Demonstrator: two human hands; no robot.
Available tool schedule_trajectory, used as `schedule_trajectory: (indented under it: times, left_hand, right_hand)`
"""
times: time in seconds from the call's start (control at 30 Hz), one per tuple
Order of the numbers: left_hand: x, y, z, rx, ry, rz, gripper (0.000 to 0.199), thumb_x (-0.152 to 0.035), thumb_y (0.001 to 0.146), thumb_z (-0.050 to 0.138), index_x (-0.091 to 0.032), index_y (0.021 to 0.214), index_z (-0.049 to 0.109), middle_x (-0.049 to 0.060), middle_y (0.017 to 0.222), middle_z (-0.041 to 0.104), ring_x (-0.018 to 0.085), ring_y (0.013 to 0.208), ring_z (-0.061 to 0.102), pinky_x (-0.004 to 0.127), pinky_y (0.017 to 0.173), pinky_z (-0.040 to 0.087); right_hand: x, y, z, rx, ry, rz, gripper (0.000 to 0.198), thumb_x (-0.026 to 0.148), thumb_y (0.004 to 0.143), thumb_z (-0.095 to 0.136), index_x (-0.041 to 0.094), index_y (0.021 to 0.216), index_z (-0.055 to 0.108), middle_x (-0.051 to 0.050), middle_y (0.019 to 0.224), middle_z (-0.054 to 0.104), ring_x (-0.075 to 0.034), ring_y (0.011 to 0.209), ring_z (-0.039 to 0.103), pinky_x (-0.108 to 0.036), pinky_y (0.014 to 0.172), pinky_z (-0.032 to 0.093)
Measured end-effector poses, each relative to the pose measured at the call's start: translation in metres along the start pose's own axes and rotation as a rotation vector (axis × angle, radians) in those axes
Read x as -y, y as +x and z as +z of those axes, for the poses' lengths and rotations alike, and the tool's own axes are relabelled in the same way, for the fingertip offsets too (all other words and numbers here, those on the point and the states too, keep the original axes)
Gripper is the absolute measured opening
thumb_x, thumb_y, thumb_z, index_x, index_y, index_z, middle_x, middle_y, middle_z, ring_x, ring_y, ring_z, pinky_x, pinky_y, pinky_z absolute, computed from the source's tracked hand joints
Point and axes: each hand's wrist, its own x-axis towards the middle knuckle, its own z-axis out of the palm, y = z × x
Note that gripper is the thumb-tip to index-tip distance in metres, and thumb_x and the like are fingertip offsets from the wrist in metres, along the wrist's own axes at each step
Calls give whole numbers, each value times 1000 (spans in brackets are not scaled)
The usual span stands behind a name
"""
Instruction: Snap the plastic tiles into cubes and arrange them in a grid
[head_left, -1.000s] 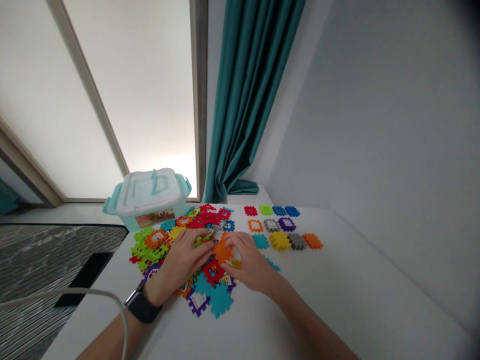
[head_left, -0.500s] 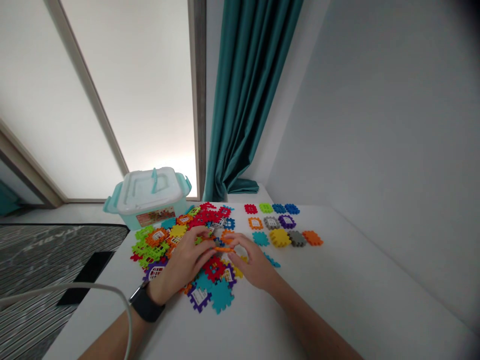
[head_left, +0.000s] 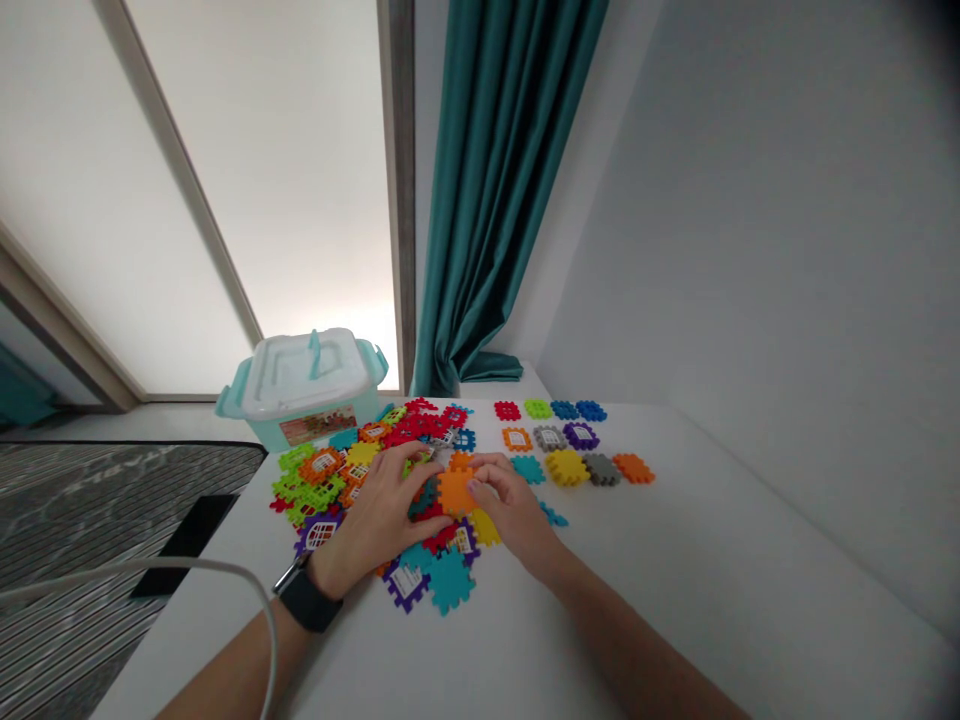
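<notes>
An orange square building tile [head_left: 454, 494] with notched edges is tilted face-up above the middle of the pile, pinched at its right edge by my right hand [head_left: 519, 512]. My left hand [head_left: 382, 512], wearing a dark watch, hovers over the pile just left of that tile, with thumb and fingers apart around a gap. Below the hands lie turquoise tiles [head_left: 451, 582], a purple-framed tile [head_left: 406, 584] and a yellow tile [head_left: 485, 528]. Red pieces [head_left: 415, 428] and lime green pieces [head_left: 306, 494] make up the far and left parts of the heap.
A lidded plastic box [head_left: 307, 385] stands behind the pile at the back left. Sorted tiles sit in rows on the right, among them a yellow stack [head_left: 567, 467] and a grey stack [head_left: 602, 469]. A white cable [head_left: 247, 580] crosses near my left forearm.
The orange tile has turned from edge-on to show its flat face. My left hand's fingers have spread away from it, while my right hand keeps hold.
</notes>
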Motion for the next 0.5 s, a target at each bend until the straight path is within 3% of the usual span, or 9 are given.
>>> schedule_trajectory:
  times: [0.17,0.27,0.33,0.4,0.5]
  left_hand:
    - [3,-1,0,14,38,32,47,-34,78,83,-23,120,64,13,130,55,33,121,55,50,103,49]
    - [7,-1,1,-20,28,21,43,-36,83,77,-23,121,64,14,132,53,33,122,54,50,102,49]
    - [11,-1,2,-49,27,15,41,-37,86,75,-22,122,64,15,132,52,34,122,54,52,102,50]
    - [15,-1,3,-70,14,13,41,-38,87,74,-21,122,63,16,132,51,34,122,53,52,102,49]
    - [17,0,2,-83,-7,22,41,-39,88,73,-21,123,61,16,131,50,33,121,54,52,102,49]
  right_hand:
    - [-2,-1,1,20,-12,33,26,39,93,54,22,75,60,-7,105,62,-23,105,61,-41,98,49]
    - [1,-3,-3,-55,-156,-135,17,35,94,56,23,103,63,-9,115,63,-25,115,59,-44,104,48]
    - [3,-4,-6,-55,-273,-295,32,32,92,60,24,123,58,-11,129,61,-27,126,54,-49,111,44]
    - [6,-4,-10,2,-370,-426,42,30,91,64,26,132,54,-11,138,58,-29,135,48,-53,116,39]
    - [7,-3,-13,78,-441,-512,47,27,92,65,27,137,52,-10,141,58,-30,139,46,-55,117,39]
